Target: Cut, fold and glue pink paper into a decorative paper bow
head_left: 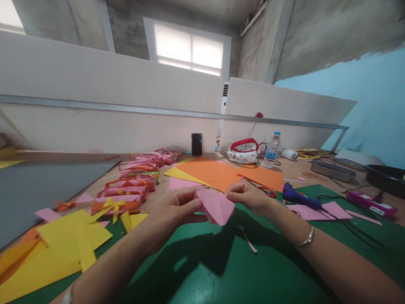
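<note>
The folded pink paper (217, 207) is held just above the green mat (221, 261), near the middle of the surface, lifted clear so that both of its sides can be reached. The left hand (177, 207) pinches its left edge, thumb over fingers. The right hand (249, 197) has its grip pressed on the upper right corner, which seems to keep the creases tight. Just beyond lie orange sheets (218, 173), with red-handled scissors (264, 191) and a blue glue gun (297, 196) to the right, within easy reach. Far left, pink paper pieces (133, 188) sit in a row, with yellow sheets (63, 238) nearer.
</note>
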Available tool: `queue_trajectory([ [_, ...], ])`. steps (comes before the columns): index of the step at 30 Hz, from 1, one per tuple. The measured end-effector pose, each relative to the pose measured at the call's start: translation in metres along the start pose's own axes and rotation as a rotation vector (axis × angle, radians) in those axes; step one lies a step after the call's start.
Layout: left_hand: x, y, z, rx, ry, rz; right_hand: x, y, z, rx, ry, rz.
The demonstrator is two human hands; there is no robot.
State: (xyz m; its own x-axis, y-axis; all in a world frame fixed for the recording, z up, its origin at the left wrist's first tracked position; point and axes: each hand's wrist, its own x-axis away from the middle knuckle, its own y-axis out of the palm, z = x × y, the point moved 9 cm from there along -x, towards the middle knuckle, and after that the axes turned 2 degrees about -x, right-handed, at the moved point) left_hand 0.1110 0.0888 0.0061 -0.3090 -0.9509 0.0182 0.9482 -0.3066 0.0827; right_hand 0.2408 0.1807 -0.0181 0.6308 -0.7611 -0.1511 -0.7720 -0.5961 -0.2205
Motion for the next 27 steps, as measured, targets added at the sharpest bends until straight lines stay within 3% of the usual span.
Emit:
queue_trajectory([
  [3, -0.001, -0.007, -0.003, 0.113, -0.028, 0.091, 0.005, 0.005, -0.019, 0.061, -0.075, -0.063],
  [6, -0.002, -0.018, -0.009, 0.152, -0.035, 0.204, 0.014, 0.019, -0.047, 0.275, -0.275, -0.147],
  [8, -0.002, -0.019, -0.011, 0.135, -0.032, 0.208, 0.017, 0.019, -0.058, 0.396, -0.351, -0.063],
  [11, -0.003, -0.012, -0.013, 0.066, -0.036, 0.128, 0.015, 0.01, -0.053, 0.378, -0.271, 0.11],
  [13, -0.004, -0.005, -0.014, -0.018, -0.035, 0.049, 0.014, 0.009, -0.045, 0.333, -0.204, 0.146],
  [16, -0.007, -0.003, -0.015, -0.136, -0.006, -0.008, 0.014, 0.017, -0.04, 0.315, -0.17, 0.104],
  [21, -0.01, -0.015, -0.022, -0.309, -0.033, 0.109, 0.016, 0.03, -0.04, 0.322, -0.151, 0.024],
  [27, -0.011, -0.013, -0.015, -0.338, 0.043, 0.14, 0.017, 0.041, -0.035, 0.32, -0.081, -0.116],
])
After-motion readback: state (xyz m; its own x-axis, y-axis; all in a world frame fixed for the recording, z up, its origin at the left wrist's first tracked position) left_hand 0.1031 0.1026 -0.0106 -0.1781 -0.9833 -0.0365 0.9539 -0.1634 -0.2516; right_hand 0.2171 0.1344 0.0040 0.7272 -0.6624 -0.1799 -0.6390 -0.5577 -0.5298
